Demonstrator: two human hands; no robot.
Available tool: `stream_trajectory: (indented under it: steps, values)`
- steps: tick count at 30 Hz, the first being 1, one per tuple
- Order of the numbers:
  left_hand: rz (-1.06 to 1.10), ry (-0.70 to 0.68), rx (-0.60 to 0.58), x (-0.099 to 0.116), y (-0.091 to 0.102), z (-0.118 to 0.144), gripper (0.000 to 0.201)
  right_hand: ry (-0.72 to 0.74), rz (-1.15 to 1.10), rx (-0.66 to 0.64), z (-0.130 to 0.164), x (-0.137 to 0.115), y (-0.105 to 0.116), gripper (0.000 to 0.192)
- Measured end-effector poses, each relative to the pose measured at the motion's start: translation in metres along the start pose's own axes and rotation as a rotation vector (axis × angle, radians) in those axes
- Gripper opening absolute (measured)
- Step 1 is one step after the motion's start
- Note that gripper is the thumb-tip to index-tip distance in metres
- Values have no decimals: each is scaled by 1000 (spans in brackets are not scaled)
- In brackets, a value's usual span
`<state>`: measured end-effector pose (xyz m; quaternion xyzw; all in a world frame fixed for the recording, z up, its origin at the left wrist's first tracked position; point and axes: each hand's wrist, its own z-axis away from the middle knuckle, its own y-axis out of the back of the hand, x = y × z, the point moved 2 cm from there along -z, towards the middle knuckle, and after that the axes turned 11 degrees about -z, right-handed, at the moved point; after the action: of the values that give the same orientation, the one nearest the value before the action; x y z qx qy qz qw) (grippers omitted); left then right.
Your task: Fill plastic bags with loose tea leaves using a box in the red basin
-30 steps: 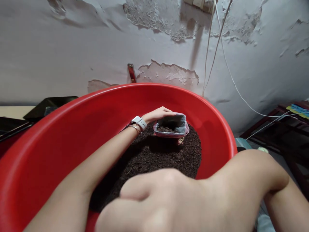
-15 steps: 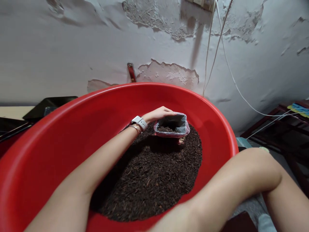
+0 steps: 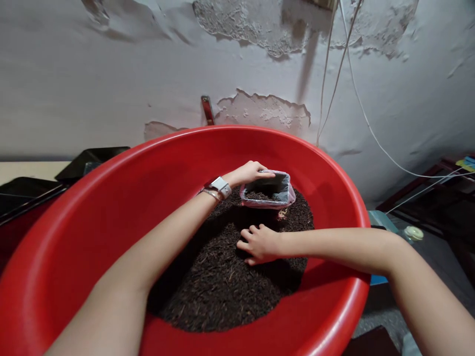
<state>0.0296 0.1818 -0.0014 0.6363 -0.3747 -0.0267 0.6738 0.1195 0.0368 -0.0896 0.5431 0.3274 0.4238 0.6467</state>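
Observation:
A large red plastic tub (image 3: 87, 227) holds a heap of dark, dry loose leaves (image 3: 211, 291) that look like tea. At the far side of the heap, my left hand (image 3: 250, 173) is closed on the near-left rim of a foil-lined bag (image 3: 287, 190) with a boxy mouth. Some of the dark leaves lie inside this bag, and its outside looks pinkish. Over the middle of the heap, just in front of the bag, my right hand (image 3: 261, 244) is palm down with its fingers apart. Its fingertips are at the leaves; whether they press in is hard to see.
Behind the tub rises a wall (image 3: 178, 84) with peeling plaster and hanging white cables (image 3: 365, 116). Black trays (image 3: 87, 163) stand at the left, beyond the rim. A dark wooden rack (image 3: 426, 185) is at the right.
My right hand has come into view, reaching over the tub's right rim to the leaves. My left hand still grips the bag, which has hardly moved.

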Motion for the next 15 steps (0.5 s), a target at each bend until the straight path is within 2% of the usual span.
stream_trajectory:
  steps: [3, 5, 8, 10, 15]
  values:
    - [-388, 6, 40, -1, 0, -6, 43, 13, -13, -8, -3, 1, 0, 49]
    - [-495, 117, 92, -6, 1, -9, 45, 37, -14, -6, -4, 4, 0, 48]
    - [-442, 385, 139, -22, 6, -6, 47, 58, -17, -3, -6, 10, -1, 45]
    - [-387, 494, 135, -32, 10, -3, 46, 66, -19, 1, -6, 13, -2, 45]
    - [-392, 518, 168, -31, 10, -5, 46, 55, -40, 3, -8, 14, -5, 46]
